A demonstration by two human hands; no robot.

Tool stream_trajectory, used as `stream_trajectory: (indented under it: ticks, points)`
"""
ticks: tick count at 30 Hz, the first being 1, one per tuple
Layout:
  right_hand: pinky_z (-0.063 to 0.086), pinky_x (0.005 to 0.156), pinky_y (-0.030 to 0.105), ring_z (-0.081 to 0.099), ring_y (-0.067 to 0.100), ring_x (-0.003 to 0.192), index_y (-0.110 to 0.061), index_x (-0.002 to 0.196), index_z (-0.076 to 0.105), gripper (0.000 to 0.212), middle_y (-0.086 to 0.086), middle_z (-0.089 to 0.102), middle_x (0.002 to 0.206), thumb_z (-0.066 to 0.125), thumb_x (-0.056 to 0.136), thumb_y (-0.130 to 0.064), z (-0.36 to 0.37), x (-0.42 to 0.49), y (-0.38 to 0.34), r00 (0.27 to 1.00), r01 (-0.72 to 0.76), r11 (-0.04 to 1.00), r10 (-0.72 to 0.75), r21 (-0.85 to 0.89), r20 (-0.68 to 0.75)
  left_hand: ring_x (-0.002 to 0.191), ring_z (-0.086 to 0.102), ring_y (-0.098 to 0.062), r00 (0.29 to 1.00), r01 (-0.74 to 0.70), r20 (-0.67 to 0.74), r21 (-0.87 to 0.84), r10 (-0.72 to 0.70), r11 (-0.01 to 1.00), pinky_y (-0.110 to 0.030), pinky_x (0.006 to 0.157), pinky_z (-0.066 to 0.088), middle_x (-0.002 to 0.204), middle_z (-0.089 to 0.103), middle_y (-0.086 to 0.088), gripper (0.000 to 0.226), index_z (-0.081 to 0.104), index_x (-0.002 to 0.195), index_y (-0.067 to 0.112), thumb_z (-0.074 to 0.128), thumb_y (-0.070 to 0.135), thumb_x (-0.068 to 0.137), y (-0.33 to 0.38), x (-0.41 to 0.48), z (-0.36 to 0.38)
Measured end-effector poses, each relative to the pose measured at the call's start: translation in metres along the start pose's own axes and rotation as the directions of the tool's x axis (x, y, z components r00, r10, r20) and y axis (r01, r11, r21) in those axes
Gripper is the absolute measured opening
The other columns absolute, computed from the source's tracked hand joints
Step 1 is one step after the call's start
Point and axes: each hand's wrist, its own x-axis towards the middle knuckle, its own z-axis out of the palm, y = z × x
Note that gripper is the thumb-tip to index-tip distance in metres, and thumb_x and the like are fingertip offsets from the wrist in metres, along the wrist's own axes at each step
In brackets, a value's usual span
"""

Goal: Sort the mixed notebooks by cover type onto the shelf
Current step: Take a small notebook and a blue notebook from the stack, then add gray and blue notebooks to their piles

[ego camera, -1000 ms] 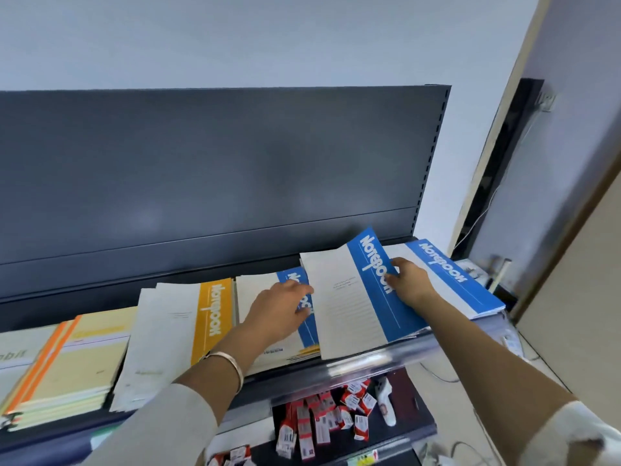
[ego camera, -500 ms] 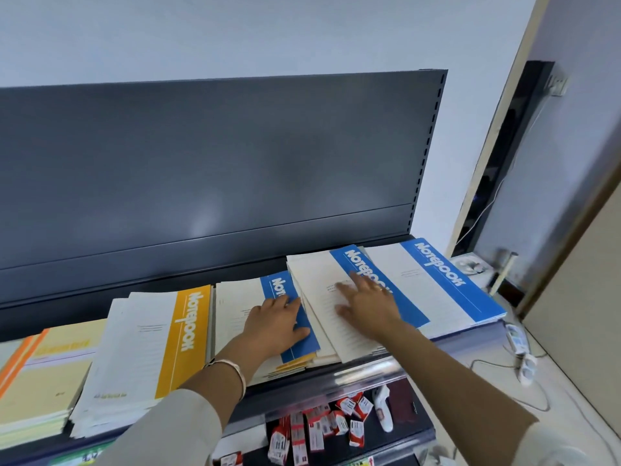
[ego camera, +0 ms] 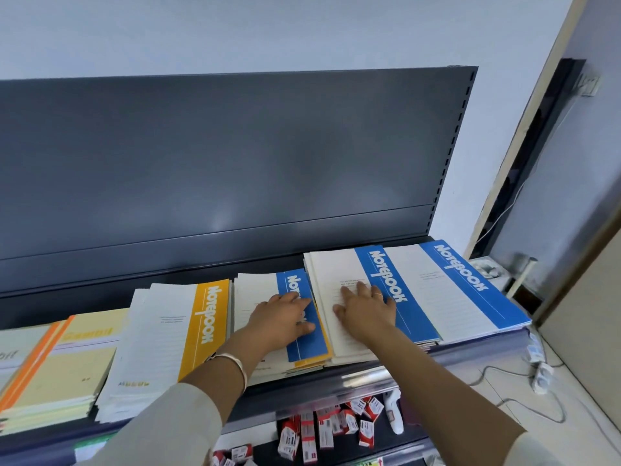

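Note:
Notebook stacks lie side by side on the dark shelf (ego camera: 255,260). From the left come a cream and orange stack (ego camera: 50,368), a white and yellow stack (ego camera: 168,338), a mixed stack topped by a blue-banded notebook (ego camera: 255,287), then a blue-banded notebook (ego camera: 393,284) lying flat, overlapping a further blue-banded stack (ego camera: 463,290). My left hand (ego camera: 282,317) rests flat on the mixed stack's blue band. My right hand (ego camera: 366,307) presses with straight fingers on the white part of the flat blue-banded notebook.
Below the shelf edge, a lower shelf (ego camera: 420,432) holds several small red and white boxes (ego camera: 322,428) and a white handheld device (ego camera: 395,412). Cables and a power strip (ego camera: 541,375) lie on the floor at right. A dark back panel (ego camera: 235,156) rises behind the shelf.
The blue-banded notebook that my right hand held tilted up now lies flat on the stack at right. My right hand went from gripping its edge to pressing on its cover. My left hand stayed put.

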Motion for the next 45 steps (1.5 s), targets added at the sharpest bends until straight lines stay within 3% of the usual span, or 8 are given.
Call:
stream_trajectory:
  ticks: [3, 8, 19, 25, 31, 41, 45]
  points:
    - [0.018, 0.112, 0.054, 0.014, 0.033, 0.144, -0.023, 0.147, 0.025, 0.054, 0.007, 0.018, 0.156, 0.031, 0.099, -0.047, -0.011, -0.002, -0.018, 0.995, 0.023, 1.000, -0.021, 0.011, -0.094, 0.134, 0.033, -0.021, 0.993, -0.007, -0.117, 0.003, 0.008, 1.000, -0.038, 0.106, 0.033, 0.149, 0.034, 0.002, 0.051, 0.033, 0.144, 0.026, 0.043, 0.042, 0.096, -0.017, -0.013, -0.011]
    - [0.032, 0.107, 0.041, 0.033, 0.026, 0.135, -0.022, 0.141, 0.038, 0.045, 0.003, 0.038, 0.147, 0.040, 0.099, -0.037, -0.029, -0.012, -0.104, 0.924, 0.262, 0.962, -0.227, 0.078, -0.309, 0.122, 0.047, -0.019, 0.946, 0.088, -0.312, -0.010, -0.086, 0.996, -0.035, 0.098, 0.040, 0.134, 0.051, 0.003, 0.037, 0.045, 0.132, 0.027, 0.045, 0.036, 0.097, -0.080, -0.065, -0.034]
    - [0.036, 0.100, 0.037, 0.043, 0.023, 0.126, -0.023, 0.136, 0.046, 0.040, 0.000, 0.049, 0.136, 0.040, 0.099, -0.035, -0.033, -0.081, -0.390, 0.733, 0.571, 0.821, -0.514, -0.008, -0.445, 0.117, 0.048, -0.020, 0.778, 0.412, -0.535, 0.036, -0.330, 0.910, -0.033, 0.094, 0.036, 0.123, 0.055, 0.004, 0.033, 0.046, 0.126, 0.027, 0.044, 0.037, 0.095, -0.336, -0.277, -0.058]
    - [0.037, 0.098, 0.034, 0.045, 0.022, 0.122, -0.025, 0.136, 0.045, 0.040, -0.002, 0.050, 0.133, 0.041, 0.098, -0.036, -0.023, -0.111, -0.509, 0.676, 0.675, 0.737, -0.607, 0.022, -0.418, 0.113, 0.052, -0.022, 0.665, 0.535, -0.581, -0.067, -0.469, 0.842, -0.034, 0.089, 0.041, 0.122, 0.058, 0.004, 0.032, 0.049, 0.125, 0.024, 0.045, 0.035, 0.096, -0.441, -0.368, -0.050]
    - [0.041, 0.093, 0.032, 0.046, 0.021, 0.120, -0.025, 0.136, 0.045, 0.039, -0.003, 0.051, 0.131, 0.042, 0.098, -0.035, -0.012, -0.113, -0.585, 0.631, 0.739, 0.674, -0.684, 0.015, -0.367, 0.105, 0.056, -0.020, 0.587, 0.578, -0.616, -0.136, -0.526, 0.805, -0.033, 0.082, 0.044, 0.113, 0.061, 0.007, 0.031, 0.051, 0.123, 0.026, 0.047, 0.036, 0.094, -0.510, -0.396, -0.036]
    - [0.044, 0.086, 0.035, 0.049, 0.025, 0.114, -0.021, 0.130, 0.048, 0.036, 0.003, 0.051, 0.127, 0.043, 0.096, -0.032, 0.007, -0.080, -0.654, 0.651, 0.754, 0.651, -0.726, 0.084, -0.222, 0.104, 0.056, -0.017, 0.575, 0.601, -0.575, -0.185, -0.582, 0.777, -0.031, 0.081, 0.046, 0.112, 0.062, 0.008, 0.031, 0.052, 0.123, 0.026, 0.049, 0.036, 0.094, -0.576, -0.375, -0.034]
    - [0.045, 0.084, 0.035, 0.050, 0.026, 0.112, -0.018, 0.130, 0.047, 0.037, 0.006, 0.050, 0.128, 0.043, 0.095, -0.029, 0.023, -0.074, -0.670, 0.661, 0.750, 0.660, -0.744, 0.050, -0.100, 0.109, 0.054, -0.016, 0.643, 0.596, -0.461, -0.200, -0.612, 0.777, -0.033, 0.086, 0.047, 0.118, 0.058, 0.008, 0.034, 0.048, 0.127, 0.028, 0.046, 0.038, 0.095, -0.598, -0.362, -0.022]
